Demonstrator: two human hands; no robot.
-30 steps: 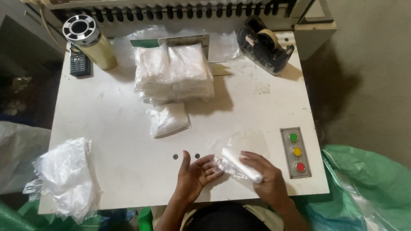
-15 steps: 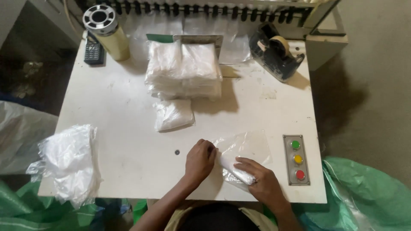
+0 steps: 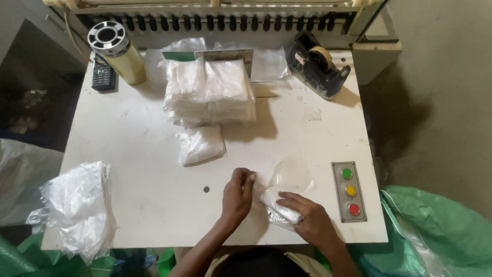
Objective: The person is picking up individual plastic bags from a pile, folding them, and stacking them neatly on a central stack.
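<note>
Our right hand (image 3: 307, 218) presses the white packet (image 3: 279, 205) flat so it stays put; our left hand (image 3: 237, 197) fingers pinch the clear bag (image 3: 292, 174).

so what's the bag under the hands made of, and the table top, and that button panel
The bag: thin clear plastic film, glossy and crinkled, and the table shows through it. The right hand presses a white folded piece, seemingly soft fabric or tissue, into it, while the left hand pinches its edge. Table top: white, matte, scuffed, probably painted or laminated. Button panel: grey plate, likely metal.
</note>
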